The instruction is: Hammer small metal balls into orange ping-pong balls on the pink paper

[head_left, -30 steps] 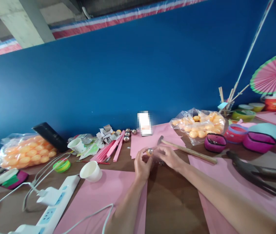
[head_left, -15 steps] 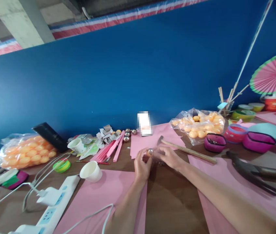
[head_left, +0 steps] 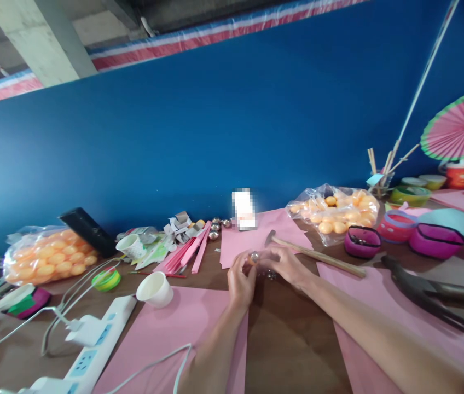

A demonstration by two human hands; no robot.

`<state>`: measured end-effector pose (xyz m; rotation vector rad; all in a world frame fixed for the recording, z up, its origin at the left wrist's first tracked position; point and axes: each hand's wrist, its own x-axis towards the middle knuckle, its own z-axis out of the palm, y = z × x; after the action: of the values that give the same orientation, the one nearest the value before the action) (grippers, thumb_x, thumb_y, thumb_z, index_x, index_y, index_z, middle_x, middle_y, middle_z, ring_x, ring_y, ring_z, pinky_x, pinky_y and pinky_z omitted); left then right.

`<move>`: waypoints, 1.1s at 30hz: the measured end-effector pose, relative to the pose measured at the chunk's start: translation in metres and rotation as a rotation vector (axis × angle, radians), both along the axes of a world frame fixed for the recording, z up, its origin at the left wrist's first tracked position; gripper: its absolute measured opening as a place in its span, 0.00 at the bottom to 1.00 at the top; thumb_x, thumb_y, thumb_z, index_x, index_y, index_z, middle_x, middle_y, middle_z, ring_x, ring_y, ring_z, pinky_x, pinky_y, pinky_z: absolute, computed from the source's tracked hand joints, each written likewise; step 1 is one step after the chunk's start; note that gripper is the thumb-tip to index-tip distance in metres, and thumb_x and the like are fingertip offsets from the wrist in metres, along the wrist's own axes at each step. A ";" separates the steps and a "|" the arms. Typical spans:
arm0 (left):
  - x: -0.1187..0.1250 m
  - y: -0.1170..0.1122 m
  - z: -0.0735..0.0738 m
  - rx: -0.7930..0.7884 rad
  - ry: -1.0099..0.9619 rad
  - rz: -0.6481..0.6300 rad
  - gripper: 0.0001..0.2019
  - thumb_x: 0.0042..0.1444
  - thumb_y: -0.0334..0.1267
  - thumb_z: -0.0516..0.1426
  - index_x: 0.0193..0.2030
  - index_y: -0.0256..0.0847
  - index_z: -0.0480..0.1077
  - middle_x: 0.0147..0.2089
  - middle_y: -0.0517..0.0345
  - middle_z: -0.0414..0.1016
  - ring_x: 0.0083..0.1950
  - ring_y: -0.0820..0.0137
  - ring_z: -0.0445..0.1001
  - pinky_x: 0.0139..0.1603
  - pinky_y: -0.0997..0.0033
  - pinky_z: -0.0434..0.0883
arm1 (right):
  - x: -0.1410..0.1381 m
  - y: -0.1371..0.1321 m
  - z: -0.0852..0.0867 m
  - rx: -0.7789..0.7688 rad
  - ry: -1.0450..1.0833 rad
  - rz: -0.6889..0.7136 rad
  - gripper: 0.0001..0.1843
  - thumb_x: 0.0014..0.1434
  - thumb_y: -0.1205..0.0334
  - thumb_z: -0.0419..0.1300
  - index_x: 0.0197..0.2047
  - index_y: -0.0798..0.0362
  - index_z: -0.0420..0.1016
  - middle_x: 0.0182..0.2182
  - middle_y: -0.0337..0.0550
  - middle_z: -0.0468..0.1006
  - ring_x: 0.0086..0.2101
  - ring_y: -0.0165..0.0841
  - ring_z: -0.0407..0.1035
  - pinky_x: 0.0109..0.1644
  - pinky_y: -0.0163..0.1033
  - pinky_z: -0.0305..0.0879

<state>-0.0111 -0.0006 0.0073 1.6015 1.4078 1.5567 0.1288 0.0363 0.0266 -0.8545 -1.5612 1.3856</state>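
Note:
My left hand (head_left: 241, 280) holds a small shiny metal ball (head_left: 254, 255) between its thumb and fingers. An orange tint shows low on the ball, partly behind the fingertips. At its right side is my right hand (head_left: 283, 264), with fingers drawn together and a little blurred. Whether they touch the ball or pinch something small is too smeared to see. Just under the right hand lie more small shiny pieces (head_left: 272, 275) on the brown table (head_left: 293, 328). Behind the hands, a thin hammer (head_left: 318, 253) with a wooden handle rests partly on pink paper (head_left: 238, 246).
A white cup (head_left: 155, 290) stands left, near a power strip (head_left: 88, 355) with cables. Several shiny balls (head_left: 214, 235) sit beside pink strips (head_left: 183, 254). Bags of orange balls (head_left: 53, 257) lie at both sides. A larger claw hammer (head_left: 424, 287) and magenta containers (head_left: 362, 241) are right.
The view has shifted slightly. Both hands stay together around the ball; the ball looks a little turned, and the right fingers have moved slightly against it.

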 end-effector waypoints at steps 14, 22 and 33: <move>-0.001 0.000 -0.002 0.022 0.109 0.028 0.22 0.45 0.23 0.52 0.48 0.43 0.67 0.47 0.53 0.69 0.44 0.67 0.70 0.44 0.68 0.70 | -0.001 -0.001 0.004 0.066 -0.022 -0.058 0.17 0.43 0.53 0.62 0.33 0.57 0.70 0.30 0.43 0.75 0.34 0.35 0.69 0.40 0.41 0.65; 0.001 -0.002 0.001 0.012 0.110 0.032 0.21 0.46 0.25 0.53 0.49 0.44 0.67 0.46 0.53 0.70 0.44 0.67 0.71 0.43 0.67 0.70 | -0.004 -0.002 0.003 0.019 -0.014 -0.062 0.18 0.42 0.53 0.63 0.33 0.57 0.69 0.30 0.42 0.75 0.33 0.34 0.70 0.39 0.40 0.66; 0.002 0.004 -0.007 -0.141 -0.194 -0.076 0.22 0.45 0.34 0.59 0.50 0.38 0.65 0.47 0.48 0.71 0.42 0.64 0.73 0.44 0.64 0.70 | -0.002 0.007 -0.005 -0.013 0.016 -0.086 0.17 0.45 0.53 0.61 0.33 0.57 0.70 0.31 0.43 0.75 0.33 0.34 0.70 0.39 0.40 0.65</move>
<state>-0.0087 0.0038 0.0006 1.3664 1.3060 1.4903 0.1270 0.0430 0.0219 -0.9066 -1.4873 1.3393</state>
